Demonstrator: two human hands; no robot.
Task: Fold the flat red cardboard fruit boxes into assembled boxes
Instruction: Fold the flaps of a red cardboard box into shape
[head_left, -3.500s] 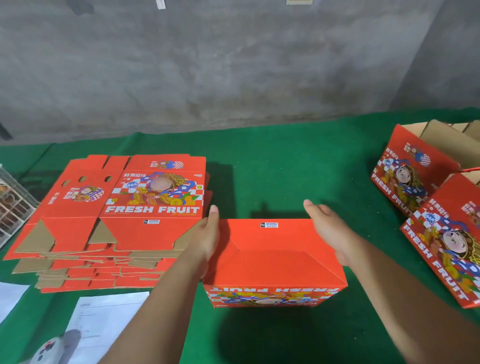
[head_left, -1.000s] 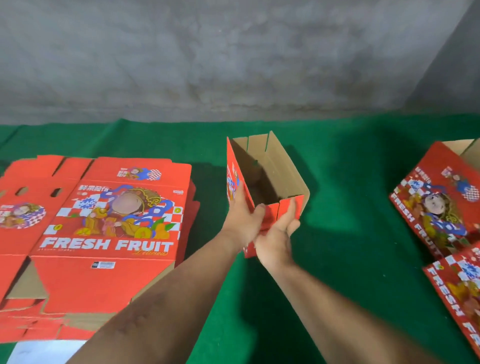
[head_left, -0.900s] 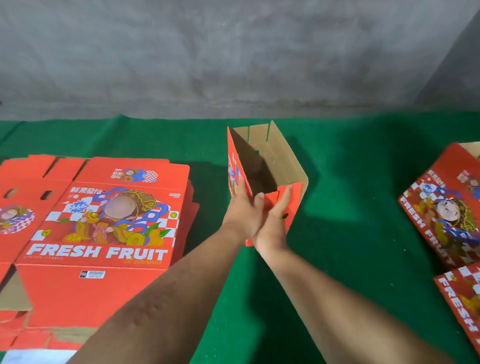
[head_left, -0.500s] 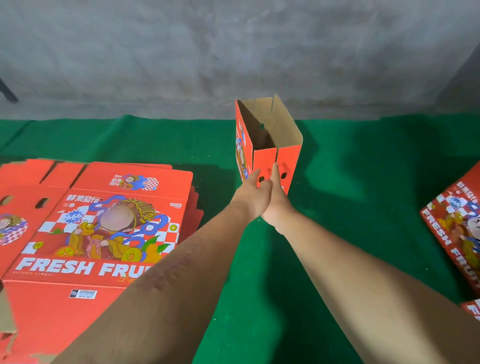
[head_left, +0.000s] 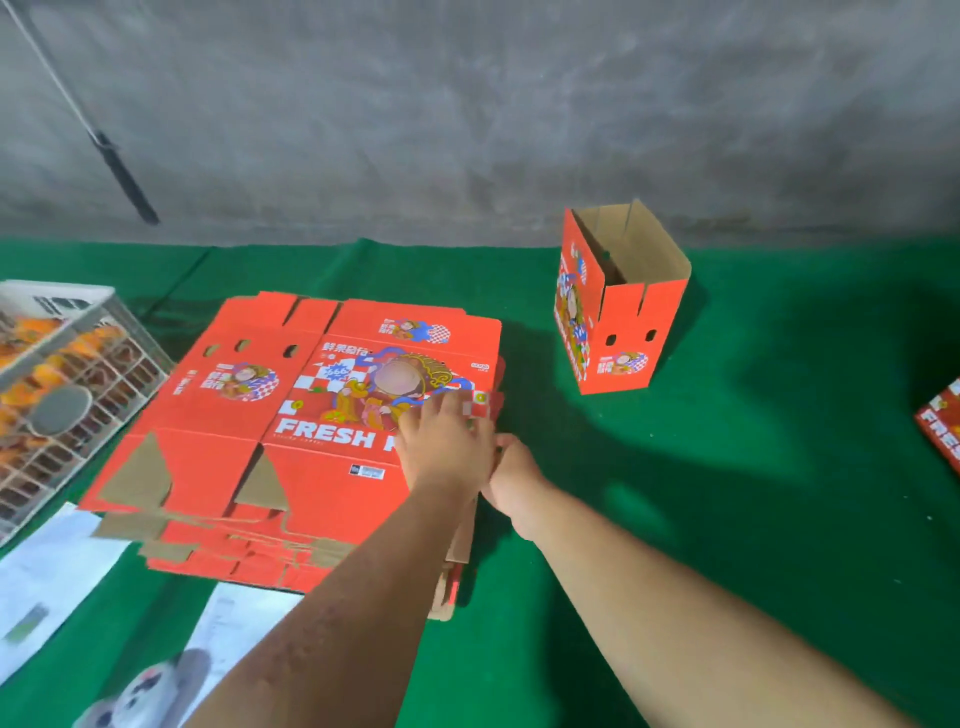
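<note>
White paper sheets (head_left: 49, 582) and a blurred grey-and-white item (head_left: 140, 696) are seen nearest, at bottom left on the green cloth (head_left: 727, 519).

Both forearms are extended toward the right edge of the stack of flat red boxes (head_left: 291, 441). The left hand (head_left: 447, 447) is laid palm down on the top flat box (head_left: 332, 410), fingers straight and slightly spread, covering the end of the "FRESH FRUIT" print; nothing is gripped by it. The right hand (head_left: 511, 475) is placed just beside the left, at the stack's right edge, touching or nearly touching the left hand. Its fingertips are hidden behind the left hand and the stack edge, so whether an edge is pinched cannot be told.

The stack is seen left of centre, sheets slightly fanned at the near side, brown cardboard flaps exposed. A white wire crate (head_left: 57, 395) with orange contents is seen at far left, just beside the stack.

Further back, right of the stack and well apart from the hands, an assembled red box (head_left: 621, 322) is stood upright on the cloth, top open, brown interior visible. Part of another red box (head_left: 943, 421) is cut off at the right edge. A grey concrete wall (head_left: 467, 114) is behind, with a dark rod (head_left: 111, 161) leaning at upper left.
</note>
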